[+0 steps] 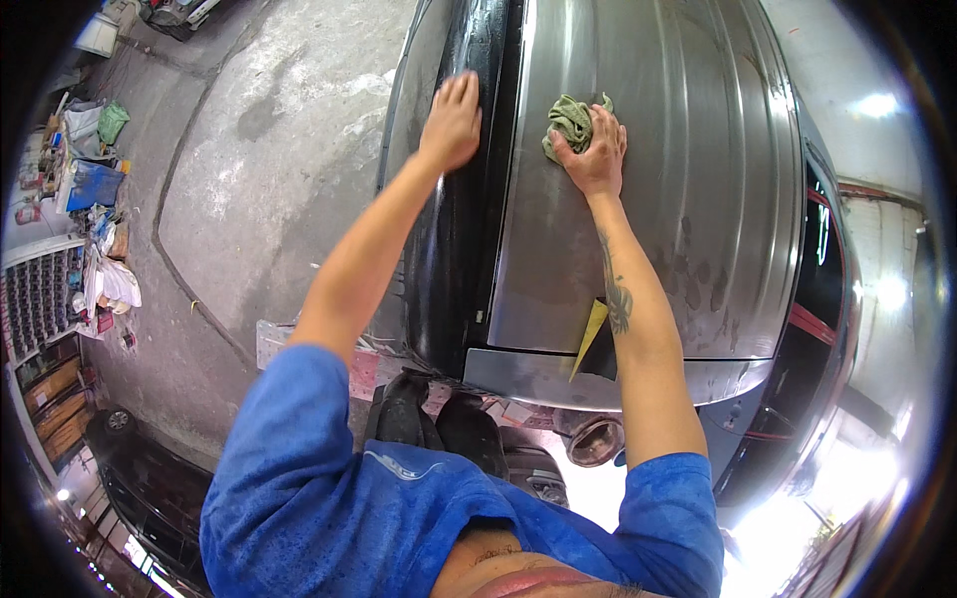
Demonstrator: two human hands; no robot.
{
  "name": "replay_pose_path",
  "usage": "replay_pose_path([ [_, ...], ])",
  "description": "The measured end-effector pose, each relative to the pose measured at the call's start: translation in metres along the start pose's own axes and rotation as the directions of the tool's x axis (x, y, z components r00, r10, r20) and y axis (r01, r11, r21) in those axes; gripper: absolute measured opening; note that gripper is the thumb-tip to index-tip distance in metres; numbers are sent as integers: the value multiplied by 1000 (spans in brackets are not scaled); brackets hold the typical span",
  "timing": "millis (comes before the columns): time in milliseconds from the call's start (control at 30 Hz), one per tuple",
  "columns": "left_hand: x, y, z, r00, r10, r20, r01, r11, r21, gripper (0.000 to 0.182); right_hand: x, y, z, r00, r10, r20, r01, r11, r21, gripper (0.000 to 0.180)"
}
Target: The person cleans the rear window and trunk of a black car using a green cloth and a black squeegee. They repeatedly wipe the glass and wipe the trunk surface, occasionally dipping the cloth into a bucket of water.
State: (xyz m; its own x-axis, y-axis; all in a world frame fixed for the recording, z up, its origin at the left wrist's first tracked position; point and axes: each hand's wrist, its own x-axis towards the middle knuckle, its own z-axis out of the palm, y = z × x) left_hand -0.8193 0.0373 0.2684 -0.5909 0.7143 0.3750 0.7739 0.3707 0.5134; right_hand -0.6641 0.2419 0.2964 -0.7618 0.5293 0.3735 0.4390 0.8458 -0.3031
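A crumpled green cloth (570,125) is bunched under my right hand (598,153), against the bare grey metal roof panel (658,187) of a vehicle. The thumb lies at the cloth's near side and the fingers curl over its right side. To the left, my left hand (453,123) is slightly blurred over the glossy black curved panel (448,247), with its fingers extended and nothing visible in it. Whether its palm touches the panel cannot be told. Dark wet-looking marks show on the roof panel. A yellow folded piece (591,336), partly behind my right forearm, lies at the roof's near edge.
Grey concrete floor (247,164) stretches to the left. Beyond it stand a blue container (91,185), bags and a rack of small items (45,291). A black car (149,493) is at the lower left. Below the roof's edge is a round metal container (594,441).
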Motion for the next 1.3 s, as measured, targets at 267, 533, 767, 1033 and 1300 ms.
replay_pose_path([
  [267,-188,99,-49,967,-98,236,95,995,23,68,1,0,2,1000,-2,-28,3,999,47,78],
  [533,-69,30,-27,1000,-1,25,2,999,-38,58,0,6,6,999,-10,-46,13,997,74,83],
  [767,-237,105,-63,961,-27,274,35,999,-24,67,2,6,6,998,-25,-64,30,997,77,84],
  [1033,-150,56,-39,997,-61,37,63,996,-67,63,6,21,14,994,-65,-92,70,996,52,87],
  [1300,-238,96,-65,970,-12,242,18,1000,-22,64,7,13,8,994,-47,-98,52,997,51,83],
])
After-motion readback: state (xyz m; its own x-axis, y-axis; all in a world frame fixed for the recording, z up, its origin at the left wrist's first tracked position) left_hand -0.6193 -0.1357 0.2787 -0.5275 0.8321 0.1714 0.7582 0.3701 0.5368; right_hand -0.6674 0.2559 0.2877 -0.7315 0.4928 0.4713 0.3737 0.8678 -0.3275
